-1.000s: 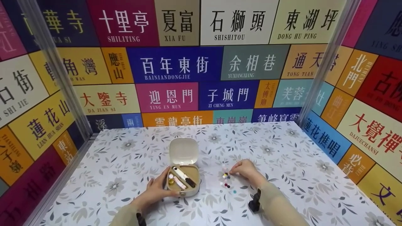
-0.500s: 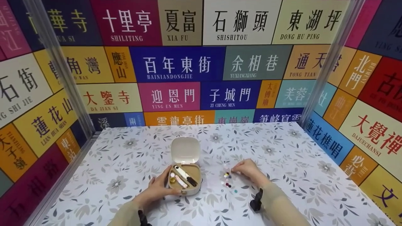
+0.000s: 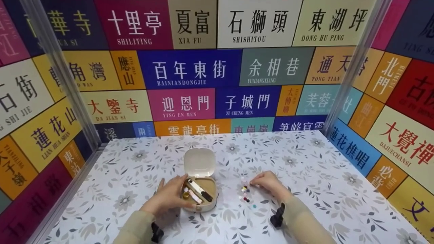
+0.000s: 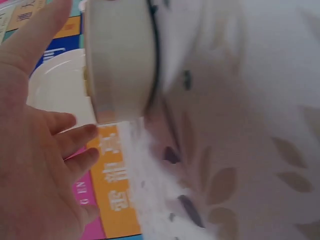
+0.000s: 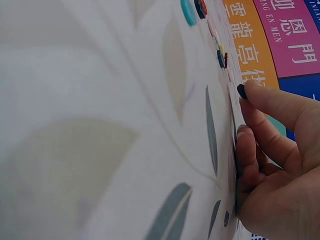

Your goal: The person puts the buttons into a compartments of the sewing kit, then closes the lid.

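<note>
A cream box [image 3: 213,206] with a tan inside stands on the table, its lid [image 3: 199,162] tipped up at the back. My left hand [image 3: 168,194] is at the box's left side, thumb by the front corner. In the left wrist view the fingers [image 4: 75,140] are spread, with the box wall [image 4: 122,60] beside them. My right hand [image 3: 270,183] is low over the cloth, to the right of a cluster of small buttons [image 3: 245,199]. Between its thumb and forefinger it pinches a small dark button [image 5: 242,91], seen in the right wrist view.
Inside the box lie a long white-and-black tool [image 3: 196,188], a pink-and-white stick-like item [image 3: 194,197] and a gold-coloured round piece [image 3: 185,195]. A teal button [image 3: 254,206] lies apart from the cluster. Sign-printed walls [image 3: 190,69] enclose the table [image 3: 325,189] at back and sides.
My left hand has loosened its grip on the box and risen slightly, its fingers now over the left rim. The right hand has stayed almost in place beside the buttons.
</note>
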`<state>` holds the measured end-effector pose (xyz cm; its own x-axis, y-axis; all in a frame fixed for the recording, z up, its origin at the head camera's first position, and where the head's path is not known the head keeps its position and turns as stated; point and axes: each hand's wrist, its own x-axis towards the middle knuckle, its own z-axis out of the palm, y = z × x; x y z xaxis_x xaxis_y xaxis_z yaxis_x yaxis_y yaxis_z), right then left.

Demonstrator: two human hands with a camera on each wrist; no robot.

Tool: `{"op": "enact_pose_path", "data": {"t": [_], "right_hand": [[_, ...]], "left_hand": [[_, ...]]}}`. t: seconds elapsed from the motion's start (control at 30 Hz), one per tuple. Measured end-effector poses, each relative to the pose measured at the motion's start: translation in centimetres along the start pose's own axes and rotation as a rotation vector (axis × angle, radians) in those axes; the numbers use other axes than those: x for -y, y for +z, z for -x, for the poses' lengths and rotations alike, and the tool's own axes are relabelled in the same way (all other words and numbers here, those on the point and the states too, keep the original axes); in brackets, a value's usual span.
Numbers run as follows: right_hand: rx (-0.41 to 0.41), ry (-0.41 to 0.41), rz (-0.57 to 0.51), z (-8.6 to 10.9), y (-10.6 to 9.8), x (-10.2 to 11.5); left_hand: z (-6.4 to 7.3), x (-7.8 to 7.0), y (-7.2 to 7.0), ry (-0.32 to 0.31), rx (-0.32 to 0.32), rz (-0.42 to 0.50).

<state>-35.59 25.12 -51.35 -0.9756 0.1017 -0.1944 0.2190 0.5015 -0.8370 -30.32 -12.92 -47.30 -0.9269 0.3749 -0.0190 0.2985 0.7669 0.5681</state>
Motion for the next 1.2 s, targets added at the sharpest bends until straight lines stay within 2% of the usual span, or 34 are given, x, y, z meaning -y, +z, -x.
{"op": "enact_pose_path", "data": {"t": [0.2, 0.57, 0.67, 0.87, 1.2], "right_hand": [[-0.008, -0.009, -0.024, 0.21, 0.05, -0.14], [-0.014, -0.012, -0.037, 0.06, 0.24, -0.54], [-0.017, -0.018, -0.034, 0.09, 0.00, -0.55], [-0.009, -0.007, -0.052, 0.47, -0.39, -0.72], [0.007, -0.053, -0.077, 0.26, -0.26, -0.60]], "left_hand": [[-0.18, -0.21, -0.11, 0.012, -0.043, -0.084], [-0.70, -0.60, 0.32, -0.048, 0.008, -0.102], [-0.84, -0.69, 0.35, -0.044, 0.013, -0.112], [-0.65, -0.75, 0.44, -0.017, 0.036, -0.078], [-0.18, -0.70, 0.23, 0.019, 0.057, -0.044]]}}
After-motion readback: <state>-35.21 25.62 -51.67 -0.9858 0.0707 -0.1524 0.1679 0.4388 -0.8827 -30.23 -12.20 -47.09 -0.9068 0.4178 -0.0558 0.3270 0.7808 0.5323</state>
